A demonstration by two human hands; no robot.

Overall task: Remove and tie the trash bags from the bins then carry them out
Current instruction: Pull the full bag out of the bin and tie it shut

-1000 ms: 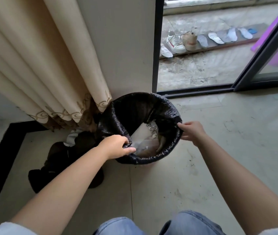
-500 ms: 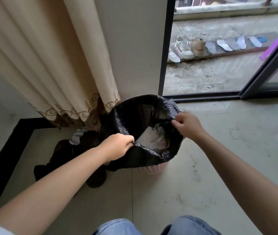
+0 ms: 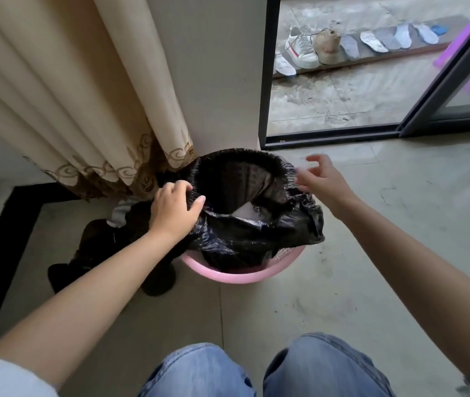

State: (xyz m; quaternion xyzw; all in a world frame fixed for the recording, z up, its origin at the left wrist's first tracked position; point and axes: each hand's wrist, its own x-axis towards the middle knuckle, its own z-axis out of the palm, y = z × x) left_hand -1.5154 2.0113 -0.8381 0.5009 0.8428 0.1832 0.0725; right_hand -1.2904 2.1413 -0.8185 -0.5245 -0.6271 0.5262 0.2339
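A black trash bag (image 3: 259,236) sits in a pink bin (image 3: 242,275) on the floor by the wall. The bag's near edge has come off the rim, so the pink rim shows in front; the far edge still wraps the rim. Pale rubbish shows inside the bag. My left hand (image 3: 175,207) grips the bag's left edge. My right hand (image 3: 321,179) hovers at the bag's right edge with fingers spread, and its fingertips are blurred.
A beige curtain (image 3: 84,96) hangs left of the bin, above dark shoes and clothing (image 3: 104,250). A glass door frame (image 3: 265,70) stands behind, with shoes and insoles (image 3: 342,47) outside on the balcony. My knees in jeans (image 3: 256,371) are at the bottom.
The bag's near edge has been pulled off the rim, which exposes the pink bin. My right hand has let go of the bag and opened. My left hand moved up along the left edge.
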